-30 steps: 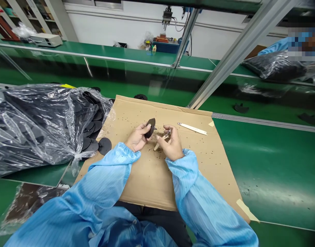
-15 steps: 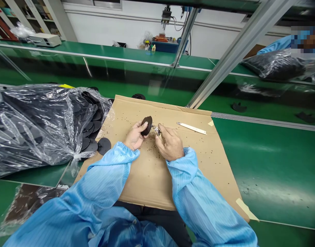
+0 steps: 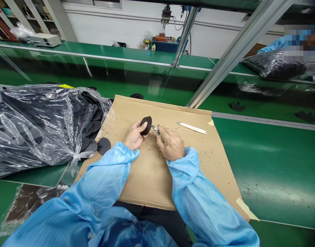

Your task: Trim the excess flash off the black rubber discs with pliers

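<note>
My left hand (image 3: 135, 136) grips a black round disc (image 3: 146, 126), tilted up on edge, with the thumb across its face. Closed around a small pair of shiny metal nippers (image 3: 155, 129), my right hand (image 3: 172, 143) holds their jaws at the disc's right edge. Whether the jaws touch it is too small to tell. Tiny black bits lie scattered over the cardboard sheet (image 3: 147, 181) beneath both hands. To the right rests a white-handled cutter (image 3: 191, 128). Another black disc (image 3: 104, 146) lies at the cardboard's left side.
A clear plastic bag (image 3: 44, 130) full of black discs fills the left side. More discs (image 3: 136, 96) lie behind the cardboard. A metal post (image 3: 239, 51) slants across the right. Beyond it, a person's blue sleeve (image 3: 270, 45) shows near another bag (image 3: 276, 65).
The nippers and my right hand have shifted slightly, and the jaws now sit closer to the disc's edge. The left hand keeps the disc in nearly the same place.
</note>
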`<act>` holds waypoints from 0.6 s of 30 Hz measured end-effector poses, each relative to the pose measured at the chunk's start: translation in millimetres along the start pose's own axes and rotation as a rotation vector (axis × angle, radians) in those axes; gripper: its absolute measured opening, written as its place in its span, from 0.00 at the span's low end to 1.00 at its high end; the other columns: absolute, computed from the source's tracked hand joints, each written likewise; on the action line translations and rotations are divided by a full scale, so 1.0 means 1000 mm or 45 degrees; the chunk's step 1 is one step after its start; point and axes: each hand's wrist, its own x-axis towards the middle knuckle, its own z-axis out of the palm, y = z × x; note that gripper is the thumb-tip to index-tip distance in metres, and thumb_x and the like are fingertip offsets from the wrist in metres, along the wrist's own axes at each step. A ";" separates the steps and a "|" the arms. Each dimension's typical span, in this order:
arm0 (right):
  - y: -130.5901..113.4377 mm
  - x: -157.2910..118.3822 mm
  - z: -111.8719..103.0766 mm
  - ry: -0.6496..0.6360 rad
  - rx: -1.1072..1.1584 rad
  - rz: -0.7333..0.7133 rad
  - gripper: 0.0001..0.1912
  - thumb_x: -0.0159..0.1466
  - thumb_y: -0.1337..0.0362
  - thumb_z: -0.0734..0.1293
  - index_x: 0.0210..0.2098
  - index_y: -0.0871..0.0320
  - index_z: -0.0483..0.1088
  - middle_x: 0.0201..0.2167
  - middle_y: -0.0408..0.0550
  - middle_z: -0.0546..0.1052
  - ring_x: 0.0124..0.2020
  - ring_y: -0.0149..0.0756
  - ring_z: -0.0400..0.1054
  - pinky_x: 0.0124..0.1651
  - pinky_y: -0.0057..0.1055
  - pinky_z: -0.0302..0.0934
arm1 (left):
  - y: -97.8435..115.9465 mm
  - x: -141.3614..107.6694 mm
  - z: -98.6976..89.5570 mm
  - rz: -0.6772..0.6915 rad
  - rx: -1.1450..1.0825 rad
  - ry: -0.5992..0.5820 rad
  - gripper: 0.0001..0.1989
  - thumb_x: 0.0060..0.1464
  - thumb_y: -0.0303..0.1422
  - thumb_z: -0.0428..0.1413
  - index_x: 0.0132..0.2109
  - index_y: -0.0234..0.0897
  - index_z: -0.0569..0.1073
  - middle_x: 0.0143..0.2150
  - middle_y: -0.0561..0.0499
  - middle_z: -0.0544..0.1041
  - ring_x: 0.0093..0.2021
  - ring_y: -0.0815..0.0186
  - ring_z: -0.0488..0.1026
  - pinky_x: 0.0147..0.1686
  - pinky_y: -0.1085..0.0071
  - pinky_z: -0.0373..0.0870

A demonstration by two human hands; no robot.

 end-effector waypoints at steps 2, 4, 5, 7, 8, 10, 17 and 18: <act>0.000 0.000 0.000 -0.021 0.003 0.008 0.19 0.65 0.65 0.59 0.54 0.62 0.68 0.46 0.51 0.77 0.40 0.40 0.71 0.45 0.33 0.64 | 0.000 0.000 0.000 0.003 0.013 0.014 0.18 0.39 0.28 0.67 0.38 0.32 0.71 0.29 0.56 0.70 0.24 0.77 0.66 0.17 0.79 0.55; -0.001 0.000 0.000 -0.046 0.014 0.020 0.19 0.65 0.65 0.59 0.54 0.61 0.68 0.46 0.52 0.77 0.41 0.41 0.71 0.45 0.33 0.65 | 0.000 0.000 0.001 0.006 0.030 0.026 0.17 0.40 0.28 0.67 0.39 0.32 0.71 0.29 0.56 0.70 0.24 0.76 0.66 0.18 0.78 0.55; -0.001 0.000 0.000 -0.058 0.021 0.027 0.19 0.65 0.65 0.59 0.55 0.61 0.68 0.47 0.52 0.77 0.41 0.41 0.71 0.45 0.34 0.65 | 0.001 0.000 0.002 0.007 0.039 0.031 0.17 0.41 0.28 0.66 0.39 0.32 0.71 0.29 0.56 0.70 0.24 0.76 0.66 0.18 0.78 0.55; 0.000 -0.001 0.001 -0.082 0.042 0.043 0.20 0.66 0.64 0.59 0.55 0.61 0.67 0.47 0.53 0.76 0.42 0.42 0.71 0.45 0.35 0.65 | 0.001 0.000 0.003 0.011 0.056 0.039 0.17 0.41 0.28 0.66 0.40 0.32 0.71 0.29 0.56 0.70 0.24 0.76 0.66 0.18 0.78 0.54; 0.000 -0.001 0.001 -0.093 0.056 0.052 0.20 0.66 0.64 0.59 0.55 0.60 0.67 0.48 0.53 0.76 0.43 0.42 0.71 0.46 0.36 0.65 | 0.001 0.000 0.003 0.015 0.063 0.045 0.17 0.42 0.28 0.66 0.40 0.33 0.71 0.29 0.55 0.70 0.24 0.76 0.66 0.18 0.78 0.54; 0.000 -0.001 0.002 -0.111 0.088 0.071 0.20 0.66 0.64 0.59 0.55 0.60 0.67 0.49 0.53 0.76 0.43 0.43 0.71 0.47 0.37 0.65 | 0.001 -0.001 0.003 0.025 0.079 0.058 0.18 0.42 0.28 0.66 0.41 0.33 0.71 0.30 0.55 0.71 0.24 0.76 0.66 0.18 0.78 0.54; -0.001 0.000 0.001 -0.148 0.190 0.133 0.20 0.64 0.66 0.59 0.54 0.61 0.68 0.46 0.54 0.77 0.44 0.45 0.72 0.46 0.39 0.67 | -0.001 0.000 0.002 0.074 0.136 0.077 0.19 0.41 0.29 0.66 0.42 0.33 0.71 0.35 0.53 0.73 0.26 0.75 0.67 0.18 0.78 0.55; -0.001 -0.001 0.002 -0.137 0.234 0.145 0.20 0.64 0.65 0.59 0.54 0.61 0.68 0.46 0.54 0.77 0.44 0.45 0.72 0.47 0.39 0.67 | -0.001 0.000 0.002 0.082 0.145 0.081 0.20 0.41 0.29 0.66 0.43 0.34 0.71 0.36 0.52 0.73 0.26 0.75 0.67 0.18 0.78 0.56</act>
